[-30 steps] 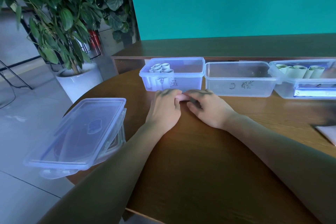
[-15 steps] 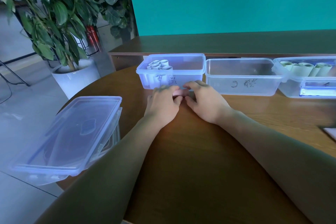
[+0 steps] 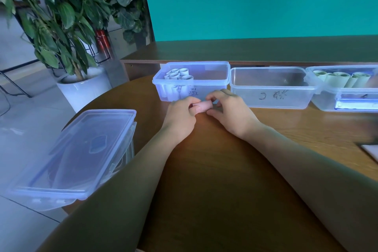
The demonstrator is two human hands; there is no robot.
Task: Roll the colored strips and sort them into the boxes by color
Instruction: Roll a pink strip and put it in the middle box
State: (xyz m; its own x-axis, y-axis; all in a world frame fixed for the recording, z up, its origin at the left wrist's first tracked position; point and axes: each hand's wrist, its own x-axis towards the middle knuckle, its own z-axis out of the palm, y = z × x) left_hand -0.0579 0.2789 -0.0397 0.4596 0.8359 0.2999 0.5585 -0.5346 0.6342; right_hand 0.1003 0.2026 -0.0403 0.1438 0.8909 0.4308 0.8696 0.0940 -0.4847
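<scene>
Left hand (image 3: 180,115): its fingers curl round the left end of the pink roll (image 3: 201,107) and hold it.
Right hand (image 3: 231,113): its fingers and thumb pinch the right end of the same roll.
Pink roll: held between both hands, just above the table (image 3: 214,180). It is right in front of the left box (image 3: 192,82), near its front wall.
Left box: clear, no lid on. White rolls (image 3: 179,74) stand in its left part. There is dark writing on the front.
Middle box (image 3: 272,88): clear, just to the right of the left box, with writing on its front. It is hard to tell what is inside.
Right box (image 3: 345,90): far right, holds pale green rolls (image 3: 339,77) that lean on each other.
Lidded box (image 3: 75,155): near left, closed, sticks out over the table edge.
Plant (image 3: 61,16): far left on the floor, in a white pot (image 3: 81,90).
Wall (image 3: 255,2): teal, behind a brown ledge (image 3: 255,49).
</scene>
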